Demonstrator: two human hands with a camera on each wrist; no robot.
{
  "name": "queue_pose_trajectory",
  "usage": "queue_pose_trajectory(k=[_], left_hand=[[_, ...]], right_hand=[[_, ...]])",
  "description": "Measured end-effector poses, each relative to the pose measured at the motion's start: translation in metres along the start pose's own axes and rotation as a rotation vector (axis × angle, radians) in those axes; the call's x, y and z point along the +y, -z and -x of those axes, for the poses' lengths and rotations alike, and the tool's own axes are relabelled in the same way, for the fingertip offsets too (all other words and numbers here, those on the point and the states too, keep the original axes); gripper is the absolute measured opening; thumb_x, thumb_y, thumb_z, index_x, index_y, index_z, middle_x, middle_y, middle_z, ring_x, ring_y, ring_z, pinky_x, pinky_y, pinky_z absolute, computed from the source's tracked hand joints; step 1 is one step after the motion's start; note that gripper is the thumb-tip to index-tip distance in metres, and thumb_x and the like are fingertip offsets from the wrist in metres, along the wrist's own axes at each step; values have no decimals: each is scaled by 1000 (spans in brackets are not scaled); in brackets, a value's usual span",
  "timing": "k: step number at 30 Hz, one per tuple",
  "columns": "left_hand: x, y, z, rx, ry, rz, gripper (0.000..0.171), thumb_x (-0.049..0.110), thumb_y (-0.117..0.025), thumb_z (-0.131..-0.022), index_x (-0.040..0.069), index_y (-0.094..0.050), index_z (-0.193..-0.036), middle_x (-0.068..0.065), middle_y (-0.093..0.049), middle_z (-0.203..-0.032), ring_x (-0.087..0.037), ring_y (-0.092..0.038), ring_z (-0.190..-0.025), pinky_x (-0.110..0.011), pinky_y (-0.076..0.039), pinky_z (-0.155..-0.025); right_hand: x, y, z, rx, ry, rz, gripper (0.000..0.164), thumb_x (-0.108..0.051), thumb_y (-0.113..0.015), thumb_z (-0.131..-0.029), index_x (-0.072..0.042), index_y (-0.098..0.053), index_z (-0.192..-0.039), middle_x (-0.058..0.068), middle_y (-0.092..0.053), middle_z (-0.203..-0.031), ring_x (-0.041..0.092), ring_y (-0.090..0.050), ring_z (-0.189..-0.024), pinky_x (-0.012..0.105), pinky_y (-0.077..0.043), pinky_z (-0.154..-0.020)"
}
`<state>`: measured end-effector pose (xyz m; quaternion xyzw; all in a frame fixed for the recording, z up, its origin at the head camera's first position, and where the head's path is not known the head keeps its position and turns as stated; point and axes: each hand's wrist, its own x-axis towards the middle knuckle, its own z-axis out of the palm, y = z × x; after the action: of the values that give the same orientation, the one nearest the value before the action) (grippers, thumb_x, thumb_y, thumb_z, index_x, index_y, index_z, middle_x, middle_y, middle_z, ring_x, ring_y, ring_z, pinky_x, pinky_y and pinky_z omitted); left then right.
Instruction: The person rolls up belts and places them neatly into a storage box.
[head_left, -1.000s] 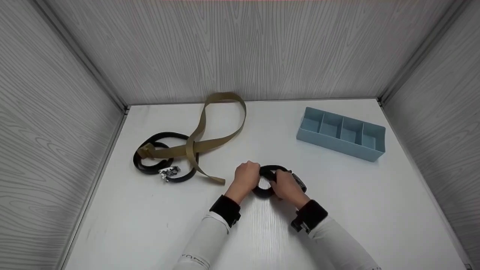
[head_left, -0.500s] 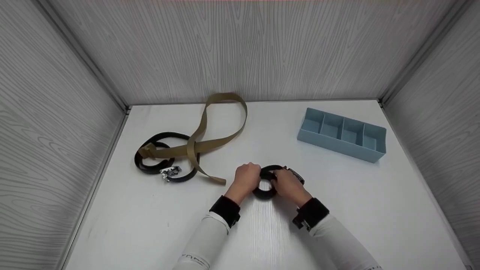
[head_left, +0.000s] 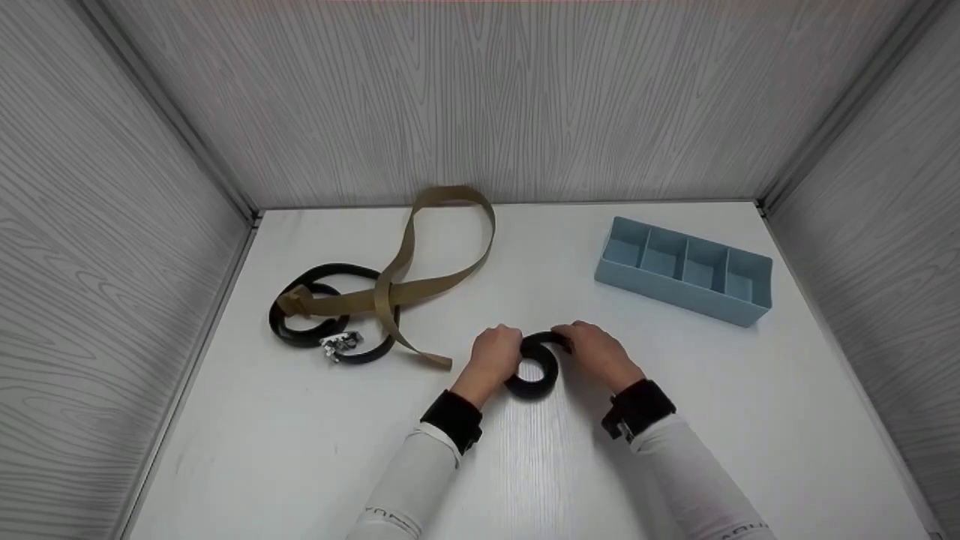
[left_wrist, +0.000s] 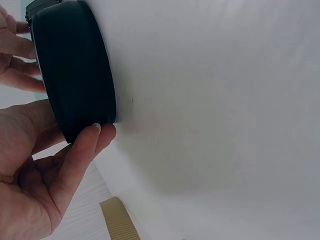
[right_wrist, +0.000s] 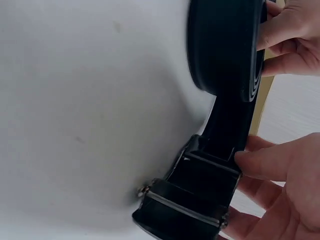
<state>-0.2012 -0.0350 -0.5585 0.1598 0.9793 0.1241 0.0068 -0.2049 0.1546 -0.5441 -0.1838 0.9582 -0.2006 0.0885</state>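
Black belt (head_left: 550, 375), part-wound into a coil, is sitting on the white table (head_left: 517, 472) between the two hands. Left hand (head_left: 495, 354) is gripping the coil's left side, fingers curling in with only the strap's thickness between them and the thumb. Right hand (head_left: 598, 355) is pinching the free end just behind the dark buckle (right_wrist: 187, 195), thumb at the strap's edge, fingers bending behind. Handling, by judgement: strap is looking smooth, springy, fairly light and not fragile; turns are likely to be slipping or fanning out if the left fingers loosen; buckle is probably carrying most of the weight. Best hold: across the coil's outer turns, edges level, plus the strap beside the buckle. Container: blue tray (head_left: 679, 295) is standing beyond the right fingers and to their right, well apart, its four compartments showing their floors. Beyond the left fingers and to their left, tan strap (head_left: 424, 289) is lying looped across a second black belt (head_left: 330, 268), whose silver buckle (head_left: 341, 343) is facing the left hand's side.
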Motion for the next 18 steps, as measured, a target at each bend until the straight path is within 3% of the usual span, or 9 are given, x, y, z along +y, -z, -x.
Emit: queue_pose_trajectory(k=[3,7,14,18], left_hand=[[0,-1,0,7,3,9,7,0,-67,-79,5,-68,-74,-11,-69,-76,-28,-67,-70,-38,-53,-62],[-1,-2,0,15,-2,35,9,-2,-65,-79,5,-67,-74,-12,-69,-77,-28,-68,-71,-37,-53,-62],[-1,-2,3,37,-17,71,11,-3,-63,-81,5,-65,-73,-12,-69,-77,-27,-67,-71,-37,-53,-62],[0,0,6,100,-31,117,11,1,-64,-84,5,-64,-73,-12,-69,-76,-30,-67,-70,-39,-52,-60]], right_hand=[[2,1,0,-34,6,-24,29,-2,-57,-96,-13,-68,-121,10,-66,-100,27,-63,-94,45,-50,-82],[1,5,3,-83,0,-47,31,-1,-56,-96,-14,-69,-121,11,-68,-106,25,-63,-97,43,-49,-85],[1,8,10,-169,11,-170,33,0,-58,-93,-4,-65,-125,13,-67,-108,24,-62,-94,42,-49,-85],[1,12,16,-167,39,-231,32,-1,-62,-91,-2,-61,-123,12,-65,-103,23,-61,-89,41,-49,-79]])
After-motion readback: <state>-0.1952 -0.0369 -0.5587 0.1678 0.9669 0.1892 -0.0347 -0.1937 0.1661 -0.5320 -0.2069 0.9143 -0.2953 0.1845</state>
